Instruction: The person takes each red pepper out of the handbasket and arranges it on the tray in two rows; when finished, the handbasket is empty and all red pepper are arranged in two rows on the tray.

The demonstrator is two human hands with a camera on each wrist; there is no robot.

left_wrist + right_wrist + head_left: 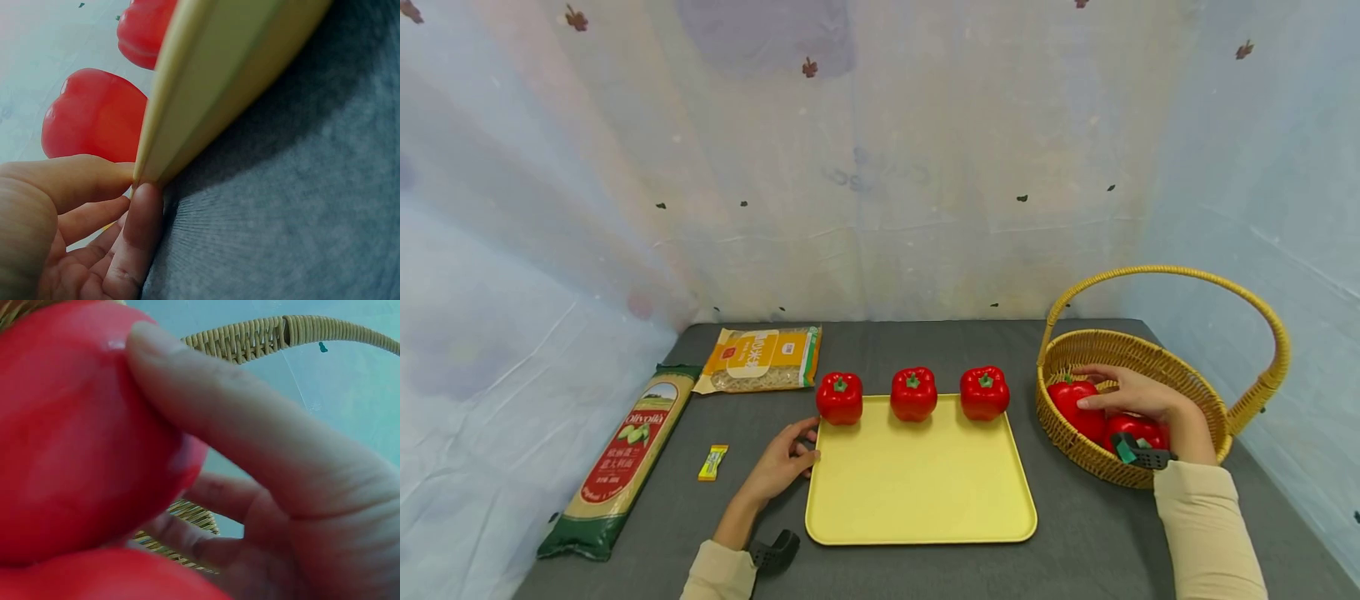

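Note:
My left hand (784, 460) is at the left edge of a yellow tray (925, 492); the left wrist view shows thumb and finger pinching the tray's rim (164, 125). Three red bell peppers, a left one (840, 400), a middle one (913, 395) and a right one (984, 394), stand in a row along the tray's far edge. My right hand (1131, 393) reaches into a wicker basket (1172, 375) and grips a red bell pepper (81, 444), thumb on its near side and fingers partly hidden behind. Another red pepper (112, 578) lies against it under my wrist.
At the left lie a long pasta packet (636, 442), a grain bag (763, 360) and a small yellow sachet (712, 462). The basket's tall handle (1172, 270) arches above my right hand. A curtain (880, 208) hangs behind the grey table (880, 350).

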